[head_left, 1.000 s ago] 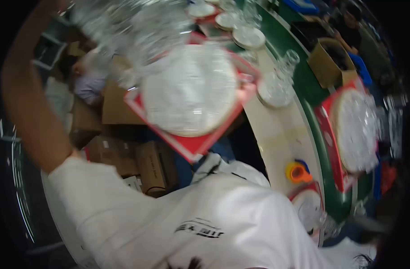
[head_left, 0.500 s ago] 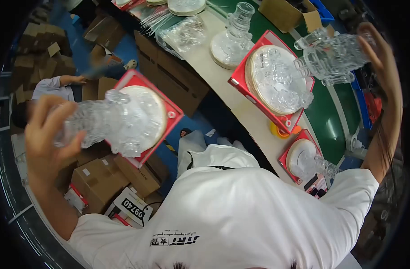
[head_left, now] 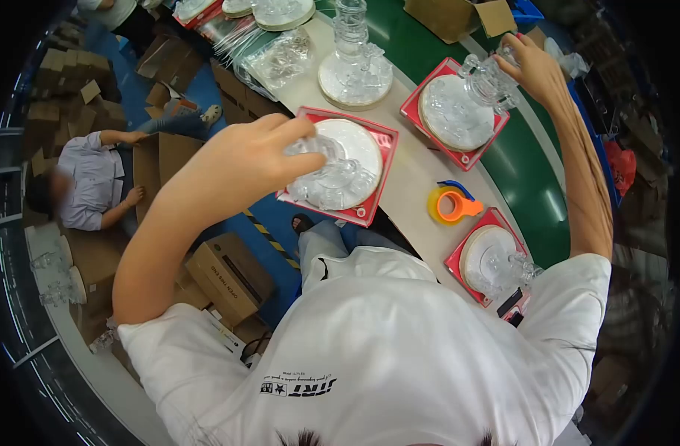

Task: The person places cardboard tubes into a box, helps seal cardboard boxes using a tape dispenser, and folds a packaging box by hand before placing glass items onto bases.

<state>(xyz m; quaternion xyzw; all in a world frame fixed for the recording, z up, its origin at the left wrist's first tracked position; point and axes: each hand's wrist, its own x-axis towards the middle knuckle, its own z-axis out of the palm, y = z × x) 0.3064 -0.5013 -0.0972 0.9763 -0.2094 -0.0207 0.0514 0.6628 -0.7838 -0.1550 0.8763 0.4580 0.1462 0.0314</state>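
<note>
My left hand is closed around the upper part of a clear, glass-like tower, which stands on a round white disc in a red square frame. That piece is over the near edge of the table, and I cannot tell if it touches. My right hand grips the top of a second clear tower with the same kind of white disc and red frame, over the table's far side. Its fingers partly hide the top.
An orange tape dispenser and another red-framed tower sit on the pale table. An unframed tower and plastic bags lie farther left. A green strip runs behind. A seated person is by cartons.
My left hand has swung right with its tower, from over the floor to the table edge. My right hand has moved left and up in the picture with its tower. The tape dispenser is now uncovered.
</note>
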